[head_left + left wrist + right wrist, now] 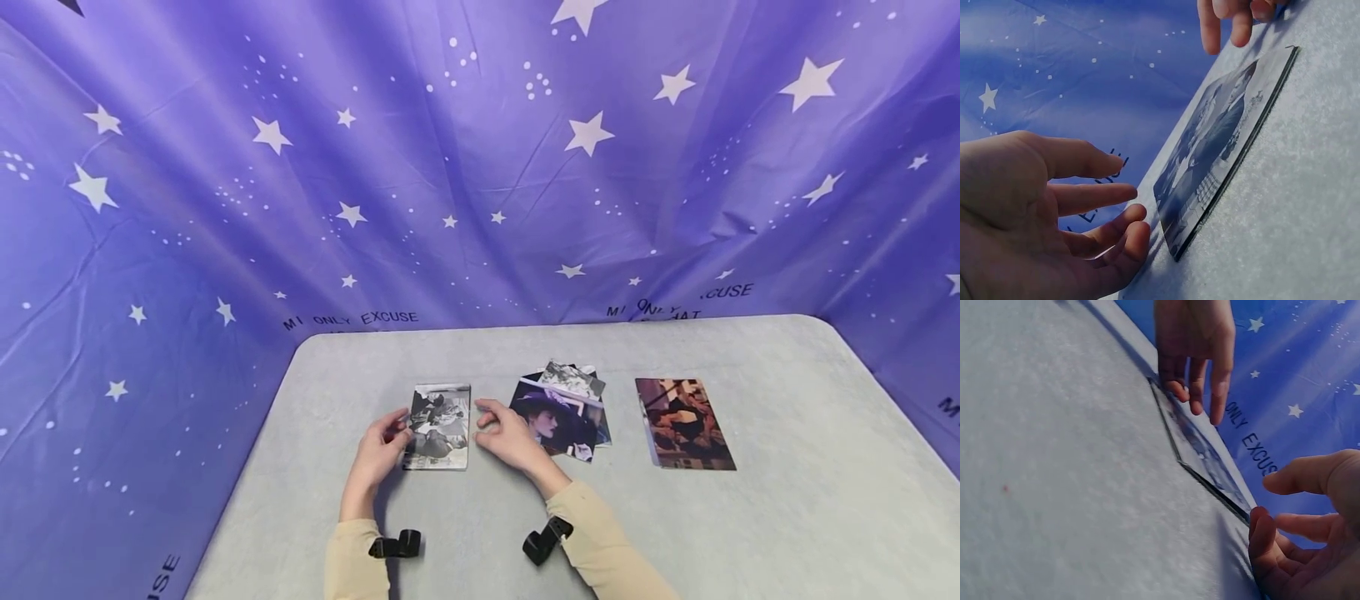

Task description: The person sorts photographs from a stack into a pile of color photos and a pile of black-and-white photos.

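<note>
A neat stack of photo cards (439,427) lies flat on the table, a black-and-white picture on top. My left hand (382,450) is at its left side, fingers loosely bent, nothing in them; the left wrist view shows a small gap between those fingers and the stack (1210,156). On the other side is my right hand (506,433), its thumb and fingers apart and likewise holding nothing. In the right wrist view its fingertips (1261,528) come close to the stack's corner; whether they touch, I cannot tell.
Right of my right hand, a loose, fanned pile of photo cards (555,417) shows a person in a purple hat. Farther right lies another stack with a brown picture (686,421). The grey table (810,500) meets a purple star-printed curtain (480,167) behind.
</note>
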A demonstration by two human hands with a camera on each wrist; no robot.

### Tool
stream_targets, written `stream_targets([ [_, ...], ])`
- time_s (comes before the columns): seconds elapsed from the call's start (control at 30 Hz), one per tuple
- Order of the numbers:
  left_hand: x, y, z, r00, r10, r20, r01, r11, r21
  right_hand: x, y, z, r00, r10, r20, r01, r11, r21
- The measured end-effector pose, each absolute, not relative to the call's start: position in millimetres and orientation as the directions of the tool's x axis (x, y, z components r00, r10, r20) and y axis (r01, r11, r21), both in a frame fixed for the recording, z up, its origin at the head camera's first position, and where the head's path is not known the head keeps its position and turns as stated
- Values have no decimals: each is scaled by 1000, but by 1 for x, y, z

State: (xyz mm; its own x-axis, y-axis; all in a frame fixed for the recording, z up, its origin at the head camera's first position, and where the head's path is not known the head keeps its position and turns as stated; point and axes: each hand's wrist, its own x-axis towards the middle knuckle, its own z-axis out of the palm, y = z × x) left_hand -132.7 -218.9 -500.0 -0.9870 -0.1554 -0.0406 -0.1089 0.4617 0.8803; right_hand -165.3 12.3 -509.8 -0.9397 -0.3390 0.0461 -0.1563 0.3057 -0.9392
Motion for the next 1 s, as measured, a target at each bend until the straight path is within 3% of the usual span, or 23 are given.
stream_targets([
  [0.2,-131,-214,-501,-988,-149,-36,-90,374,923,-166,25,-505,-945,-322,54,-140,248,-959],
  [0.43,-129,-207,-500,-985,-82,154,125,280,952,-171,39,-497,-956,-288,48,-128,264,-956],
  [0.67,-130,-195,-497,-995,-99,27,1,248,969,-174,53,-492,-956,-294,19,-93,241,-966],
  [1.0,-130,-174,-492,-998,-49,-33,-40,160,986,-178,74,-488,-965,-263,5,-69,234,-970],
])
